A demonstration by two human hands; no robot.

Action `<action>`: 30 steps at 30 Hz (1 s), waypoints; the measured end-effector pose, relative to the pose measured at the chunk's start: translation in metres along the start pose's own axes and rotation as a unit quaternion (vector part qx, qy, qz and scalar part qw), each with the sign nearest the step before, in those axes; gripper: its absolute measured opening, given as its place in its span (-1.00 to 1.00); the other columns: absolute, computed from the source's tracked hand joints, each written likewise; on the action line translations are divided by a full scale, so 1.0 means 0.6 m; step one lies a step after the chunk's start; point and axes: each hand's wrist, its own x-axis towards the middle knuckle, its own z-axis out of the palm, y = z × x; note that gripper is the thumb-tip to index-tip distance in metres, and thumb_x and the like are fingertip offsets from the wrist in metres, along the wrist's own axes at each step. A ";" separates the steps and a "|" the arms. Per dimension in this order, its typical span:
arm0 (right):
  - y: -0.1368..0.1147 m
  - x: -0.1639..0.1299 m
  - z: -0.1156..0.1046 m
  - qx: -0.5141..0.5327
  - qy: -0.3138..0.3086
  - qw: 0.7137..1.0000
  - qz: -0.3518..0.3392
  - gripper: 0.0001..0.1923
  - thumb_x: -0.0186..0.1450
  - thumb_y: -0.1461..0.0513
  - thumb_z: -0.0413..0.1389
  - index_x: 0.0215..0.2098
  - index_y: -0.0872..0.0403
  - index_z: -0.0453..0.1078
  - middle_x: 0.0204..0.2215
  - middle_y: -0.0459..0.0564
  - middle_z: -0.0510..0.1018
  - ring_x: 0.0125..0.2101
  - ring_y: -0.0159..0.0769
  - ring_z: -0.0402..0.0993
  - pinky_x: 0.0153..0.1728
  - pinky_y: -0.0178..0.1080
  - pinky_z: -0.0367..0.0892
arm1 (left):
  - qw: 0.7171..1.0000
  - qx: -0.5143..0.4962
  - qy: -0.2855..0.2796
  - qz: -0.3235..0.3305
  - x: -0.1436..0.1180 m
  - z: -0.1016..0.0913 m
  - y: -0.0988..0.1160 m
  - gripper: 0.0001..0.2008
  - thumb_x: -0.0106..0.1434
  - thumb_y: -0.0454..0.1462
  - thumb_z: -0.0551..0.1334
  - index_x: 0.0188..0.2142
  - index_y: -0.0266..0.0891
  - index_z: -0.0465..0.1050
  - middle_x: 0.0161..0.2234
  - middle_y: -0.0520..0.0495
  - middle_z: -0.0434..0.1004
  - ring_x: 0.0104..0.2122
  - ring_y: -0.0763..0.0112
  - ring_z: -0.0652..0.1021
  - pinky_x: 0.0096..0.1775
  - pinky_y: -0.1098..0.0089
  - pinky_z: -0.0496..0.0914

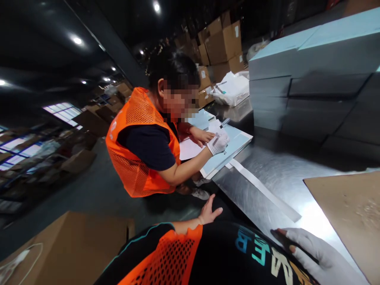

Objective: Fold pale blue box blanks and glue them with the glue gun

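Observation:
My left hand point(208, 211) is bare, held out beside my body over the floor, fingers spread, holding nothing. My right hand point(314, 250) wears a white glove with open fingertips and rests flat on the edge of the shiny metal table point(267, 174), empty. A long white paper strip point(264, 190) lies on the table just beyond it. A brown cardboard sheet point(350, 213) lies to the right of my right hand.
A co-worker in an orange mesh vest point(139, 158) bends over light blue sheets point(228, 152), writing with a gloved hand point(218, 143). Stacks of pale blue boards point(311, 75) stand at the back right, beside a white basket point(234, 91). Cardboard boxes point(222, 43) and a brown box point(68, 249) surround.

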 end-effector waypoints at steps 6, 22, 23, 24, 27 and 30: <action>-0.005 0.000 -0.001 -0.001 0.006 1.000 -0.012 -0.44 0.38 -0.24 0.09 -0.02 -0.16 0.76 0.02 -0.01 0.79 -0.01 0.02 0.78 0.15 -0.10 0.65 | 1.000 -0.003 0.000 0.003 -0.002 -0.001 0.002 -0.15 0.25 -0.07 0.42 0.43 -0.30 0.20 0.46 -0.45 0.33 0.48 -0.13 0.36 0.52 -0.09 0.19; 0.027 -0.005 0.012 -0.006 0.025 1.000 -0.019 -0.47 0.42 -0.23 0.08 0.01 -0.21 0.75 0.02 -0.05 0.79 -0.01 -0.01 0.78 0.20 -0.09 0.62 | 1.000 -0.004 -0.002 -0.005 -0.003 -0.004 0.004 -0.10 0.24 0.00 0.46 0.44 -0.31 0.22 0.45 -0.45 0.34 0.47 -0.15 0.38 0.51 -0.08 0.21; 0.031 -0.006 0.014 -0.007 0.023 1.000 -0.014 -0.46 0.42 -0.24 0.07 0.02 -0.22 0.75 0.03 -0.06 0.78 0.01 -0.01 0.77 0.20 -0.08 0.62 | 1.000 -0.004 -0.003 -0.004 -0.003 -0.004 0.004 -0.10 0.24 0.00 0.46 0.44 -0.32 0.23 0.45 -0.46 0.33 0.47 -0.16 0.37 0.51 -0.08 0.21; 0.036 -0.007 0.015 -0.007 0.020 1.000 -0.010 -0.46 0.42 -0.25 0.06 0.03 -0.23 0.74 0.04 -0.08 0.78 0.02 -0.02 0.77 0.20 -0.09 0.62 | 1.000 -0.004 -0.003 -0.004 -0.003 -0.005 0.004 -0.10 0.24 0.00 0.45 0.44 -0.33 0.23 0.45 -0.46 0.33 0.47 -0.17 0.36 0.52 -0.08 0.21; 0.043 -0.009 0.019 0.001 0.024 1.000 -0.005 -0.46 0.43 -0.24 0.07 0.04 -0.23 0.74 0.05 -0.07 0.78 0.03 -0.03 0.76 0.19 -0.13 0.62 | 1.000 -0.003 -0.003 -0.004 -0.004 -0.005 0.006 -0.10 0.25 0.01 0.44 0.45 -0.29 0.23 0.47 -0.42 0.32 0.48 -0.16 0.35 0.52 -0.09 0.21; 0.030 -0.006 0.015 -0.002 0.023 1.000 -0.003 -0.46 0.43 -0.21 0.07 0.04 -0.16 0.75 0.05 -0.03 0.78 0.03 -0.03 0.76 0.19 -0.14 0.63 | 1.000 -0.004 -0.001 -0.005 -0.004 -0.006 0.008 -0.12 0.25 0.01 0.45 0.45 -0.25 0.23 0.47 -0.37 0.34 0.47 -0.13 0.36 0.52 -0.10 0.21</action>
